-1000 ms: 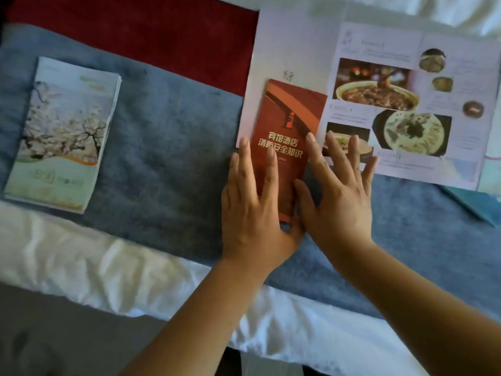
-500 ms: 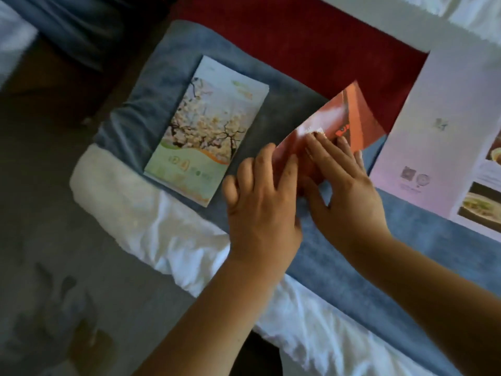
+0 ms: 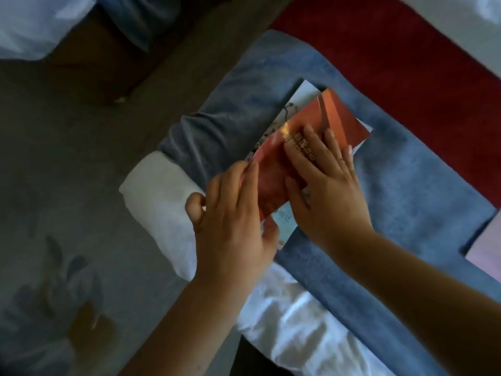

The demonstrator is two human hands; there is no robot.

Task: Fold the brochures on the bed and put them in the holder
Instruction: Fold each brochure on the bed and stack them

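Observation:
A folded red brochure with gold lettering lies on top of the folded blossom-picture brochure, which shows only at its edges. Both rest on the blue blanket near the bed's corner. My right hand lies flat on the red brochure, fingers spread. My left hand grips the stack's near-left edge, thumb under it and fingers along the side. No holder is in view.
A corner of the unfolded pale menu sheet shows at the right edge. A red runner crosses the bed behind the blanket. White sheet hangs at the bed's edge. Grey patterned carpet lies to the left.
Both hands carried the red brochure leftward from beside the menu sheet and laid it onto the blossom brochure. The view swung left with them.

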